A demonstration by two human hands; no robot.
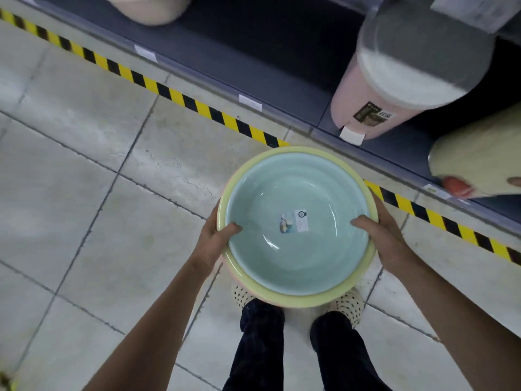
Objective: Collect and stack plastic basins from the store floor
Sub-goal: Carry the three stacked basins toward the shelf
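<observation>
Underneath, pink basin point(225, 266) barely visible.

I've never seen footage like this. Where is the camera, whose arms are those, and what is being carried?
No machine here: the camera sits on a person's head, looking down, so you see their own arms and feet. The left hand and right hand grip opposite sides of a stack of basins: a pale green basin nested inside a yellow basin, thumbs hooked over the rim. Below is the tiled floor, with striped hazard tape along a dark shelf holding a pink bin.
</observation>
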